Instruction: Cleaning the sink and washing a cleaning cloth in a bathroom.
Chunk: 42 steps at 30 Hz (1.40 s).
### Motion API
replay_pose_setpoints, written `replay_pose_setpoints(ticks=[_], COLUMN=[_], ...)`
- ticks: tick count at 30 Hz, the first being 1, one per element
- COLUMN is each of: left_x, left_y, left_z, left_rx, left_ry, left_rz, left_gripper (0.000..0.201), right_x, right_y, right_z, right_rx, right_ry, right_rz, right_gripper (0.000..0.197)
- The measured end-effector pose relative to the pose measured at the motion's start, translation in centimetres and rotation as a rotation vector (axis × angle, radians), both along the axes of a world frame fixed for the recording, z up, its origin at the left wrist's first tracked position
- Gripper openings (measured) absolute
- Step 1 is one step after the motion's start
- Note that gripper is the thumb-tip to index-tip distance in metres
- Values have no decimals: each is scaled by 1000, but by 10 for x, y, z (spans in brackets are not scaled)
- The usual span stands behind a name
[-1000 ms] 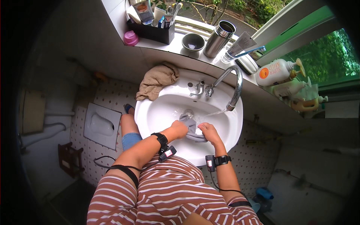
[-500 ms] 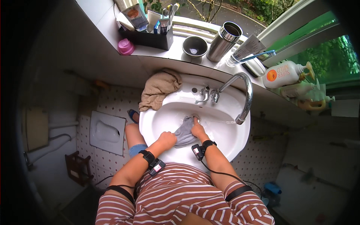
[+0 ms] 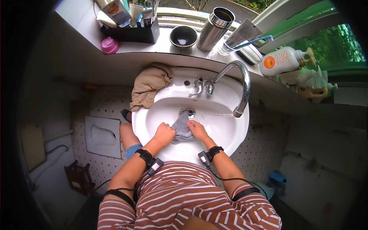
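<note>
A wet grey cloth (image 3: 181,129) lies in the white washbasin (image 3: 151,115), its far end reaching the metal drain (image 3: 191,112). My left hand (image 3: 165,134) is closed on the cloth's left edge. At the opposite edge, my right hand (image 3: 197,130) has its fingers bent and pinching the fabric; the fingertips are partly hidden. Above the basin's right side curves a chrome faucet (image 3: 245,88), with a thin streak of water near its mouth. A smaller chrome tap (image 3: 197,87) stands on the back rim.
A brown towel (image 3: 150,86) drapes over the basin's back left rim. Along the sill are a black toiletry box (image 3: 132,33), a pink cup (image 3: 110,45), a dark bowl (image 3: 183,38), a steel flask (image 3: 215,30) and a white pump bottle (image 3: 281,61). A squat toilet (image 3: 102,137) lies at left.
My right hand has drawn back from the drain to the cloth's right edge, uncovering the drain. My left hand keeps its hold. The whole view has shifted slightly.
</note>
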<state>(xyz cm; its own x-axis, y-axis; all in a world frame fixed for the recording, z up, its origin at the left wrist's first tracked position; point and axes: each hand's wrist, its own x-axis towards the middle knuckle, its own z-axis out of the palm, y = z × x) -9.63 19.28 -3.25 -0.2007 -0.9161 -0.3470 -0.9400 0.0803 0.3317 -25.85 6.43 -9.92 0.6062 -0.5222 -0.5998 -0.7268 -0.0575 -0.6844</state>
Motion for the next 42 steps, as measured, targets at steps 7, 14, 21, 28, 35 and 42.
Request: replay_pose_setpoints(ticks=[7,14,21,28,35,42], left_x=[-27,-34,14,30,22,23], left_y=[-43,-46,26,68,66,77], left_z=[36,60,40,36,45,43], left_rx=[-108,-210,22,-107,-519,-512], left_ry=[116,363,262,460,425,444], left_rz=[319,350,460,605,817,776], left_gripper=[29,40,30,24,25,21], right_x=[-63,-79,-106,-16,113,142], right_y=[-20,-94,-19,58,76,64], right_z=[81,119,56,46,39,27], right_rx=[-332,-1180,-587,135,245,714], right_ry=[-139,-160,512,-244,-514,-627], right_rz=[393,652,878,753,211,-807], right_gripper=[33,34,30,53,54,54])
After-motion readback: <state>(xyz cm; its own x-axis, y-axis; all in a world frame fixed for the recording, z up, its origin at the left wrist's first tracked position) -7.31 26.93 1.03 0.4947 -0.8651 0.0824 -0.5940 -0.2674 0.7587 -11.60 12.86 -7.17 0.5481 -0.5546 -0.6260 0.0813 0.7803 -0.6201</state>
